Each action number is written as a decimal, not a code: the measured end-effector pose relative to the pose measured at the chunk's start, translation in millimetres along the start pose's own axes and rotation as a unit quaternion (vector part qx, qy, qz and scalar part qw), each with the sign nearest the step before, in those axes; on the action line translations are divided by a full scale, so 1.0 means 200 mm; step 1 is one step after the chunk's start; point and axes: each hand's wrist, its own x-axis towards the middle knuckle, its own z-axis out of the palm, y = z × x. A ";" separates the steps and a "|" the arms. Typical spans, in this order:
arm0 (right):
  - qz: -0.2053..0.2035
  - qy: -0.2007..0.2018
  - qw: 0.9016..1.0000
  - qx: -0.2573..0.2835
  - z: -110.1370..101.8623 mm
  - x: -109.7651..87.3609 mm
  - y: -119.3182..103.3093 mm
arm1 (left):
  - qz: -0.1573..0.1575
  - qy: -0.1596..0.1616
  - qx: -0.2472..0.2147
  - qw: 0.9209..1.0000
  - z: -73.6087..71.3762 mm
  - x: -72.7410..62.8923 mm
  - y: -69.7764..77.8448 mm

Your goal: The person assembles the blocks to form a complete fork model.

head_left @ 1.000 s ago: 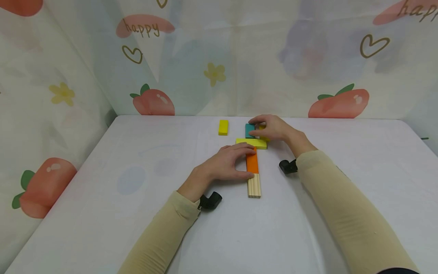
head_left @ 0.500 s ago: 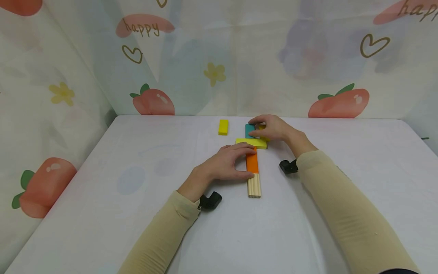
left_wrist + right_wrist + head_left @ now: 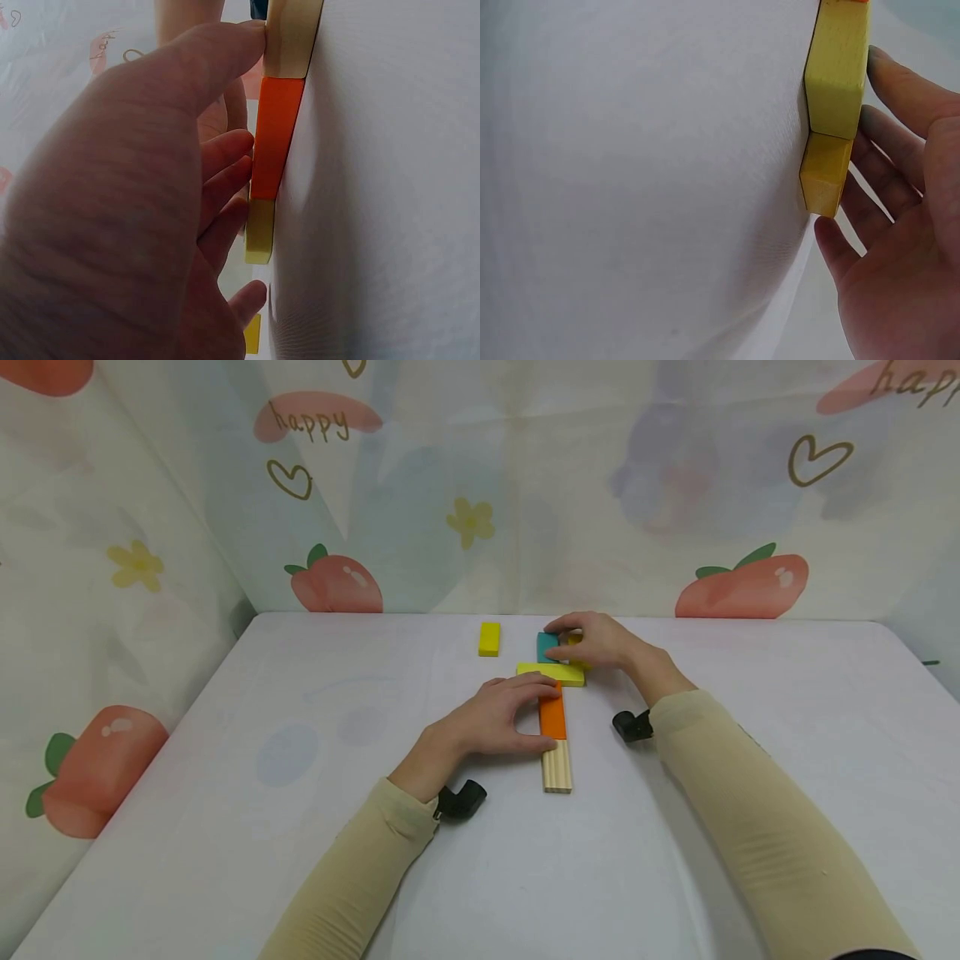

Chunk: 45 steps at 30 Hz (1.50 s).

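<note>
My left hand (image 3: 491,718) lies over an orange block (image 3: 552,722), fingertips at its far end. Its thumb touches the top of a plain wooden block (image 3: 557,770). These two blocks lie flat, end to end. Across the far end of the orange one lies a light yellow block (image 3: 543,672). Beyond it, a teal block (image 3: 546,647) and a deeper yellow block (image 3: 825,169) stand side by side. My right hand (image 3: 600,641) bridges over that pair, its fingers extended and its thumb near the teal block. It partly hides the deeper yellow block.
A separate yellow block (image 3: 489,639) lies left of the teal one, near the back edge of the white-covered table (image 3: 225,860). A printed cloth (image 3: 570,485) hangs right behind the table. Black wrist cameras stick out below each hand.
</note>
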 end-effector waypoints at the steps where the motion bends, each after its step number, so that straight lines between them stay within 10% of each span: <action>1: 0.001 0.000 1.000 0.000 0.00 0.00 0.00 | -0.001 0.000 0.001 1.000 0.00 0.00 0.00; 45: -0.010 0.013 1.000 -0.009 -0.05 -0.08 0.00 | 0.001 0.030 0.006 1.000 0.01 0.00 0.00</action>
